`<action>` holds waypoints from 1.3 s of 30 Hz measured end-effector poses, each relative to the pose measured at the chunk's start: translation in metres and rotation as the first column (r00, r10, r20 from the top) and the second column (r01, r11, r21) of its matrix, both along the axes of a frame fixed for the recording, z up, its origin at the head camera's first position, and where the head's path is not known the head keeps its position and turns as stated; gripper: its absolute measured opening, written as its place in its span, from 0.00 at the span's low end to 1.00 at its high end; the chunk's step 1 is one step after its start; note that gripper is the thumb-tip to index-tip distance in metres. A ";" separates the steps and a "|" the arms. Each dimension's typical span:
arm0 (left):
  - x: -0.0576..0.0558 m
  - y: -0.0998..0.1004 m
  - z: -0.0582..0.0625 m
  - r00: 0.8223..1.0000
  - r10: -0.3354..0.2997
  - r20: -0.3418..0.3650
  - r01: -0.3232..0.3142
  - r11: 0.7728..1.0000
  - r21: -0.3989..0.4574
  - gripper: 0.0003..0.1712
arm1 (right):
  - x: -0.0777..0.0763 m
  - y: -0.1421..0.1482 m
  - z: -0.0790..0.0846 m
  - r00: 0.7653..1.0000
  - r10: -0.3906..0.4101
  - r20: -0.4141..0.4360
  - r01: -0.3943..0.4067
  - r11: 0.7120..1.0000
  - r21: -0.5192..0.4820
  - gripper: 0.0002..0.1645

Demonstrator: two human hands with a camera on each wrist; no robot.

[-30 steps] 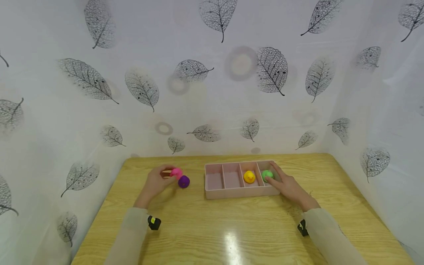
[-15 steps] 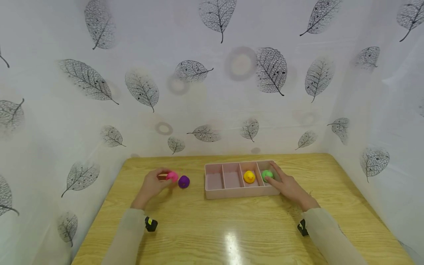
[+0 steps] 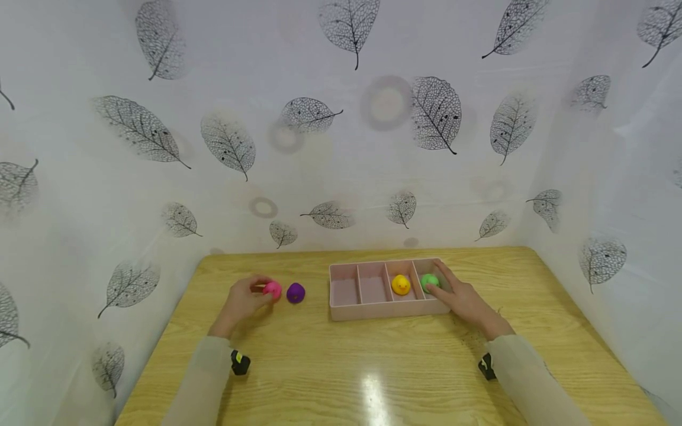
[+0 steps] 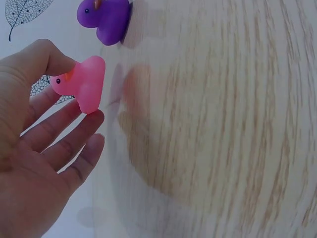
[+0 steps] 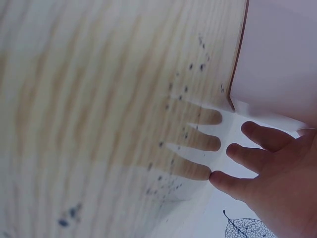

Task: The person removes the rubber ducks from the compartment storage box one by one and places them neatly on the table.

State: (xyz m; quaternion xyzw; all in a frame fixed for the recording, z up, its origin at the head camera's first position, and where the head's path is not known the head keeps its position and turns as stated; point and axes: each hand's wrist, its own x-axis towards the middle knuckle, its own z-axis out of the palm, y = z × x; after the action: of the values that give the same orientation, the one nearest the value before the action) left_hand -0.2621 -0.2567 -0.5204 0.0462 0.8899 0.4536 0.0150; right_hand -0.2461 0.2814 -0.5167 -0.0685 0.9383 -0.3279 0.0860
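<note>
My left hand [image 3: 246,302] pinches a pink rubber duck [image 4: 89,84] between thumb and fingers, close over the table. Just to the right of it a purple rubber duck [image 3: 295,293] stands on the wood. My right hand [image 3: 462,299] lies at the right end of a pale pink divided box [image 3: 367,311]. Its thumb reaches inside over a green rubber duck [image 3: 430,281] in the rightmost compartment, while other fingers stay outside the end wall, spread apart in the right wrist view. One compartment to the left sits a yellow rubber duck [image 3: 401,285].
The two left compartments [image 3: 345,290] of the box hold nothing. A wooden table [image 3: 319,367] spreads beneath everything, and a white leaf-printed sheet [image 3: 341,165] hangs behind and at both sides. Dark specks [image 5: 173,173] show on the table near the right hand.
My left hand has drawn the pink duck left and toward me, away from the purple duck, and lower. My right hand, the box and the other ducks have stayed put.
</note>
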 end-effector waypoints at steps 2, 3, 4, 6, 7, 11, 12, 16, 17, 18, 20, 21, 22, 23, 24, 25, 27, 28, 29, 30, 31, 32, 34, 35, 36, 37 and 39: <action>0.000 0.000 -0.001 1.000 -0.004 -0.008 0.004 1.000 -0.015 0.21 | 0.000 0.000 0.000 1.000 -0.002 0.001 0.002 1.000 -0.003 0.53; 0.001 -0.001 -0.001 1.000 -0.004 -0.010 0.004 1.000 -0.020 0.21 | 0.000 0.000 0.000 1.000 -0.004 0.002 0.004 1.000 -0.003 0.53; 0.001 -0.001 -0.001 1.000 -0.002 -0.012 0.002 1.000 -0.022 0.20 | 0.000 0.000 0.000 1.000 -0.003 0.004 0.003 1.000 -0.001 0.53; 0.001 -0.001 -0.002 1.000 -0.003 -0.017 0.003 1.000 -0.022 0.20 | -0.001 0.000 -0.001 1.000 -0.004 0.005 0.004 1.000 -0.001 0.53; 0.001 -0.001 -0.002 1.000 -0.006 -0.018 0.005 1.000 -0.022 0.20 | -0.001 0.000 -0.001 1.000 -0.005 0.005 0.005 1.000 0.000 0.53; 0.001 -0.002 -0.003 1.000 -0.004 -0.021 0.003 0.999 -0.033 0.21 | -0.001 0.001 -0.002 1.000 -0.007 0.003 0.007 1.000 -0.001 0.53; 0.001 -0.002 -0.004 1.000 -0.005 -0.024 0.004 0.999 -0.040 0.21 | -0.001 0.001 -0.003 1.000 -0.006 0.002 0.006 1.000 0.000 0.53; 0.000 -0.001 -0.004 1.000 -0.006 -0.025 0.004 0.998 -0.061 0.21 | -0.001 0.002 -0.004 1.000 -0.007 0.001 0.007 1.000 0.001 0.53; 0.000 -0.001 -0.005 1.000 -0.008 -0.026 0.007 0.998 -0.065 0.21 | -0.001 0.002 -0.004 1.000 -0.007 0.002 0.007 1.000 0.001 0.53; 0.000 -0.001 -0.005 1.000 -0.008 -0.024 0.006 0.998 -0.066 0.21 | -0.001 0.002 -0.004 1.000 -0.004 0.000 0.004 1.000 0.005 0.53; 0.000 -0.001 -0.005 1.000 -0.008 -0.021 0.006 0.998 -0.066 0.21 | -0.002 0.002 -0.004 1.000 -0.004 -0.001 0.004 1.000 0.006 0.53; 0.000 -0.001 -0.005 1.000 -0.009 -0.020 0.007 0.998 -0.064 0.22 | -0.002 0.002 -0.004 1.000 -0.006 -0.001 0.006 1.000 0.006 0.53; 0.000 -0.001 -0.006 1.000 -0.009 -0.020 0.008 0.998 -0.062 0.22 | -0.002 0.002 -0.004 1.000 -0.005 -0.002 0.005 1.000 0.006 0.53; 0.000 -0.001 -0.006 1.000 -0.009 -0.020 0.008 0.998 -0.060 0.22 | -0.002 0.002 -0.004 1.000 -0.005 -0.002 0.005 1.000 0.007 0.53; 0.000 -0.001 -0.006 1.000 -0.008 -0.018 0.007 0.998 -0.055 0.22 | -0.002 0.002 -0.004 1.000 -0.004 -0.004 0.004 1.000 0.009 0.53; 0.000 -0.001 -0.006 1.000 -0.009 -0.016 0.009 0.999 -0.054 0.22 | -0.002 0.002 -0.003 1.000 -0.007 -0.001 0.007 1.000 0.007 0.53; -0.001 -0.002 -0.007 1.000 -0.010 -0.014 0.010 0.999 -0.050 0.22 | -0.002 0.002 -0.003 1.000 -0.007 0.001 0.007 1.000 0.008 0.53; -0.001 -0.001 -0.007 1.000 -0.011 -0.013 0.010 0.999 -0.048 0.22 | -0.002 0.002 -0.003 1.000 -0.006 0.001 0.006 1.000 0.009 0.53; -0.001 -0.002 -0.007 1.000 -0.012 -0.012 0.011 0.999 -0.048 0.22 | -0.002 0.002 -0.003 1.000 -0.005 0.001 0.005 1.000 0.010 0.53; -0.001 -0.002 -0.008 1.000 -0.016 -0.011 0.015 0.999 -0.050 0.23 | -0.003 0.002 -0.003 1.000 -0.005 0.002 0.005 1.000 0.011 0.53; -0.001 -0.002 -0.008 1.000 -0.017 -0.010 0.017 0.999 -0.050 0.23 | -0.003 0.002 -0.003 1.000 -0.006 0.002 0.006 1.000 0.011 0.53; -0.001 -0.002 -0.008 1.000 -0.018 -0.011 0.017 0.999 -0.051 0.23 | -0.003 0.002 -0.003 1.000 -0.006 0.002 0.006 1.000 0.011 0.53; -0.001 -0.003 -0.008 1.000 -0.024 -0.013 0.024 0.998 -0.060 0.23 | -0.003 0.002 -0.003 1.000 -0.007 0.005 0.007 1.000 0.012 0.53; -0.002 -0.003 -0.008 0.999 -0.029 -0.014 0.028 0.997 -0.065 0.24 | -0.003 0.001 -0.003 1.000 -0.008 0.006 0.008 1.000 0.013 0.53; -0.002 -0.003 -0.007 0.999 -0.031 -0.011 0.030 0.997 -0.065 0.24 | -0.003 0.001 -0.003 1.000 -0.009 0.008 0.008 1.000 0.014 0.53; -0.002 -0.002 -0.007 1.000 -0.029 -0.008 0.029 0.998 -0.058 0.24 | -0.003 0.001 -0.003 1.000 -0.009 0.008 0.009 1.000 0.015 0.53; -0.003 -0.002 -0.005 0.999 -0.029 -0.013 0.028 0.998 -0.056 0.25 | -0.003 0.001 -0.003 1.000 -0.009 0.007 0.009 1.000 0.017 0.53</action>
State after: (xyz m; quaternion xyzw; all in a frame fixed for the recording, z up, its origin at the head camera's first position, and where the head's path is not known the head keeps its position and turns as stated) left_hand -0.2647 -0.2582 -0.5253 0.0616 0.9016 0.4278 0.0167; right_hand -0.2486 0.2828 -0.5194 -0.0623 0.9410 -0.3207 0.0885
